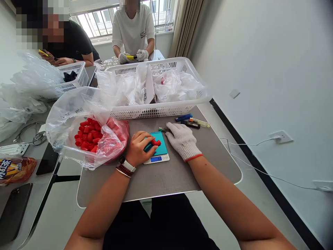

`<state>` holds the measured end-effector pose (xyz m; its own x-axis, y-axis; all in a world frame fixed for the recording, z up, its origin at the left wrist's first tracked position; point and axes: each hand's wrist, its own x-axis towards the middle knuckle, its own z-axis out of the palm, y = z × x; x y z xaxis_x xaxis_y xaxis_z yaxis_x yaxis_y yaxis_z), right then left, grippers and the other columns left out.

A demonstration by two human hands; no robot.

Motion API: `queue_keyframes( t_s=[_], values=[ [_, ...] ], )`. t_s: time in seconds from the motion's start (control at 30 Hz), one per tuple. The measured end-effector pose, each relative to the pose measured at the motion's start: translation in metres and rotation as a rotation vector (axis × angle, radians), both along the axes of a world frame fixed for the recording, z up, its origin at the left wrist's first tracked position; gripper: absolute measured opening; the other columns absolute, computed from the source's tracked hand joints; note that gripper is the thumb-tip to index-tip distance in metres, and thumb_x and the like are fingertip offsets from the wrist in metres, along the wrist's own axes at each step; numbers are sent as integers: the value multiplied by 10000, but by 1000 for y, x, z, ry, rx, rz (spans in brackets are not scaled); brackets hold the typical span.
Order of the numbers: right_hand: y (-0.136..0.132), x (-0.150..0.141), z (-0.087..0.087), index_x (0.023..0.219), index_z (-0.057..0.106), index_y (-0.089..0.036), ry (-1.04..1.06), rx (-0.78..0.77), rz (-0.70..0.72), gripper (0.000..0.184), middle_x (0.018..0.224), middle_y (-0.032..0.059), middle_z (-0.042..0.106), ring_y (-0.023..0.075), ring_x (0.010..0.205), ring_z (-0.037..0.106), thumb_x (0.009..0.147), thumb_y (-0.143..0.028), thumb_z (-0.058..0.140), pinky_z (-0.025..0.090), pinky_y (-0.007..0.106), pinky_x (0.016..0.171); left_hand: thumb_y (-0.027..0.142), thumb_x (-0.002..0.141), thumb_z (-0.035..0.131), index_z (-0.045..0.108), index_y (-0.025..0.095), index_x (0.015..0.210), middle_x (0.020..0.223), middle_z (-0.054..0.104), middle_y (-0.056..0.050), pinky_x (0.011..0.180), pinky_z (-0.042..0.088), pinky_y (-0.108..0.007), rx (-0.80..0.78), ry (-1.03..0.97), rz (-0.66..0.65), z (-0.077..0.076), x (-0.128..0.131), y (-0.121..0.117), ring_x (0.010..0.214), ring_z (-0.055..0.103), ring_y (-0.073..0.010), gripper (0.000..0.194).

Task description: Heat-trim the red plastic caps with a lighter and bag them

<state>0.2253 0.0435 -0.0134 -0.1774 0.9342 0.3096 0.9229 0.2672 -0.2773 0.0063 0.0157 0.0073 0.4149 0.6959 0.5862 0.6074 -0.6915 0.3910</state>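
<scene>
While the left hand [142,149] curls closed around a red cap [156,142] on the teal pad [162,146] of a small scale [156,159], the gloved right hand [182,140] lies flat on the surface [166,177], near three lighters [190,122]. Only this cap sits on the scale; a heap of red caps [87,133] (a good many) fills a clear bag [114,139] just beside it. Farther off stands a white basket [158,111] of plastic bags [179,85], and beyond it a co-worker's gloved hands [134,55] hold something yellow.
</scene>
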Motion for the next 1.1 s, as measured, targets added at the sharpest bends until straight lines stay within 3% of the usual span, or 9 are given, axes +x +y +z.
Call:
queue_keyframes(
  t_s=[0.2,0.37,0.5,0.67,0.77,0.87,1.03,1.1],
  values=[
    [10,-7,14,1176,665,-206,-156,-133,-50,323,1131,139,670,315,970,582,901,-290,518,418,406,763,428,795,727,725,210,965,1018,716,-77,934,474,-450,-27,88,73,1,4,-3,1043,599,-271,277],
    [16,-13,11,1074,694,-163,-103,-73,-99,292,1039,164,682,308,919,576,893,-306,516,406,411,749,400,846,658,720,208,968,993,701,-82,942,482,-445,-31,8,114,6,-3,-5,1017,595,-259,236],
    [17,-14,5,1046,686,-134,-72,-41,-89,304,1025,180,682,326,937,584,904,-330,502,415,433,790,363,836,674,715,205,981,994,687,-81,941,487,-439,-36,-2,71,4,-4,-4,1007,592,-252,219],
    [18,-13,4,1120,640,-161,187,-17,-127,302,1041,141,703,302,954,627,923,-319,475,453,403,826,401,791,742,728,218,966,1032,695,-76,955,477,-450,-18,51,59,-2,3,-4,1039,581,-267,253],
    [18,-13,3,1085,620,-188,369,37,-71,262,1028,108,703,275,970,643,940,-327,451,472,373,842,385,793,752,731,223,953,1053,702,-69,954,464,-463,-22,92,59,-5,6,-4,1064,572,-281,228],
    [17,-14,2,1057,598,-190,503,101,13,233,1016,95,698,246,976,649,938,-332,457,481,355,884,326,888,659,716,215,892,1028,713,-68,936,461,-447,-47,100,57,-5,8,-2,1063,577,-268,126],
    [9,-19,6,1018,567,-205,729,12,70,172,890,36,680,199,855,647,891,-266,466,498,337,844,351,1027,376,643,181,924,1031,689,-100,935,487,-402,-76,-3,59,-4,7,0,1019,605,-222,333],
    [6,-21,6,1017,567,-212,781,-65,95,182,807,9,645,178,769,615,891,-264,446,501,317,779,376,1050,251,604,185,871,939,676,-93,866,507,-368,-107,-80,62,-3,5,-1,915,623,-197,439]
  ],
)
